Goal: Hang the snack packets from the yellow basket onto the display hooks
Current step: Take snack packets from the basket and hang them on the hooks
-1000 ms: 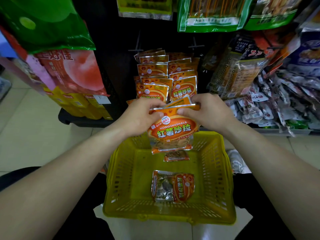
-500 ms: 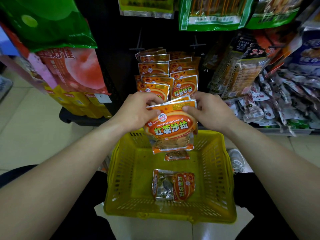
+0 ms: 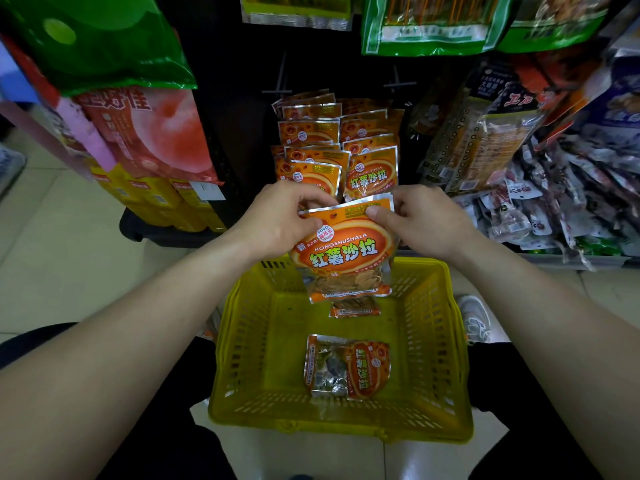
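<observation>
While one orange packet lies in the yellow basket, the left hand and right hand pinch the top corners of held packets above it, before hanging packets.

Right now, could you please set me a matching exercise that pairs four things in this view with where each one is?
Things:
1. held packet
2. loose packet
3. yellow basket
4. hung packets

Places:
A. on the display rack, beyond the left hand and right hand
B. lying flat on the basket's floor
C. pinched at its top edge by both hands
D. low in front of the person, beneath both hands

Pairs: 1-C, 2-B, 3-D, 4-A
</observation>
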The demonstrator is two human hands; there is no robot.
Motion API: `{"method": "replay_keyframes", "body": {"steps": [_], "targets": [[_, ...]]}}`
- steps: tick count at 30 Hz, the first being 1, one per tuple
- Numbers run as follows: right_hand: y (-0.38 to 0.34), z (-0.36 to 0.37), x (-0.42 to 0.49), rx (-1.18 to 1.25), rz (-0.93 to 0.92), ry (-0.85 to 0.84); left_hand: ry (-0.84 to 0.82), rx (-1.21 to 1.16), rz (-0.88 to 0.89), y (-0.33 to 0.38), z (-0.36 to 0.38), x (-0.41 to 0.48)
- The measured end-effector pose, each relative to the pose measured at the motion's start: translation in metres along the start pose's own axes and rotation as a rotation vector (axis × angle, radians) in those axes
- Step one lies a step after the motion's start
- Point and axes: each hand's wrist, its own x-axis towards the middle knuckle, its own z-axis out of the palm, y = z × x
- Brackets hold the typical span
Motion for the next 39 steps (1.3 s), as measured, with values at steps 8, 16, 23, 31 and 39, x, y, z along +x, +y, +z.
{"method": "replay_keyframes", "body": {"steps": [8, 16, 23, 31, 39], "targets": [[-0.003, -0.002, -0.002, 0.006, -0.024, -0.049, -0.006, -0.011, -0.01, -0.001, 0.002, 0.0], [-0.002, -0.001, -0.002, 0.012, -0.029, -0.057, -0.004, -0.01, 0.001, -0.001, 0.004, -0.001], [-0.001, 0.0, -0.002, -0.047, -0.054, -0.008, -0.024, 0.041, 0.045, -0.002, 0.008, -0.002], [-0.019, 0.017, -0.008, -0.169, -0.264, -0.021, -0.011, 0.031, 0.102, -0.005, 0.021, -0.002], [-0.01, 0.011, -0.006, -0.209, -0.199, -0.022, -0.028, 0.23, 0.049, -0.017, 0.014, 0.002]]}}
